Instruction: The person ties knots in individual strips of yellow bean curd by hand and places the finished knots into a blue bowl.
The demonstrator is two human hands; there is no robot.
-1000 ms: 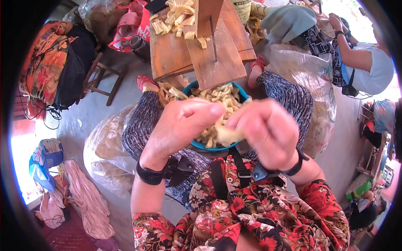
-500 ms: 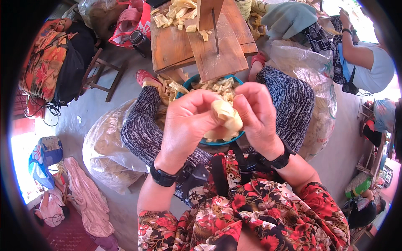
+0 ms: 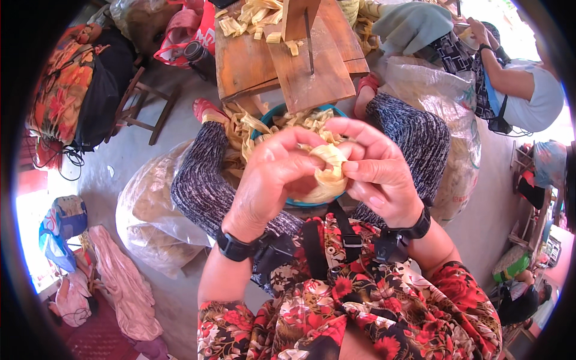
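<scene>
Between my two hands, over a teal basin [image 3: 259,127], is a pale yellow strip of corn husk [image 3: 329,177], bent into a small curled loop. My left hand [image 3: 264,180] pinches its left side between thumb and fingers. From the other side, my right hand [image 3: 384,174] grips the husk between thumb and forefinger, its other fingers curled below. Loose corn husks [image 3: 303,122] fill the basin, partly hidden by my hands. More husks [image 3: 243,129] lie against its left side, by my leg.
A wooden bench [image 3: 246,66] with an upright post stands ahead, husk pieces [image 3: 255,17] on top. Clear plastic sacks [image 3: 153,207] lie beside both legs. A dark flask [image 3: 197,55] and red bag [image 3: 174,30] stand far left. Another person [image 3: 516,84] sits far right.
My right hand has turned, bringing its thumb across the husk and its fingers underneath. The husk has shifted from a bulky bunch to a more visible curled loop. My left hand keeps its pinch.
</scene>
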